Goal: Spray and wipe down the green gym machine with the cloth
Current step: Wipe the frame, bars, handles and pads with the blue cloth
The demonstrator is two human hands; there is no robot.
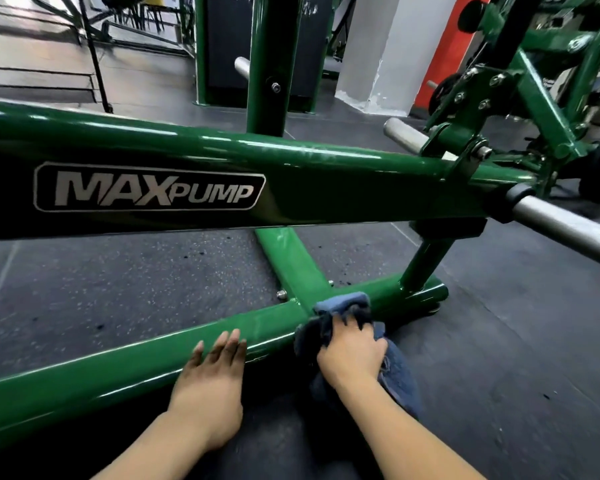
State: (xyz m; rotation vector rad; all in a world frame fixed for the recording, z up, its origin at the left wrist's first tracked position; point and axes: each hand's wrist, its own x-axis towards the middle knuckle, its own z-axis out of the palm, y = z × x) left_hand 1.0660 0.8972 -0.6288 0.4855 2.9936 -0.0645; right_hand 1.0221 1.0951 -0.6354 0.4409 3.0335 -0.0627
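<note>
The green gym machine [326,181] fills the view, with a "MAXPUMP" badge on its thick upper beam. A lower green floor bar [125,362] runs from the bottom left up to a welded joint at centre right. My right hand [352,351] grips a dark blue cloth [343,303] and presses it against that joint. My left hand [210,379] rests with straight fingers on the floor bar, just left of the cloth. No spray bottle shows in the frame.
Chrome weight pegs stick out at the right [565,226] and upper right [400,133]. Dark speckled rubber flooring [136,282] lies under the frame. A green upright post [271,64], a white and red pillar [395,53] and other equipment stand behind.
</note>
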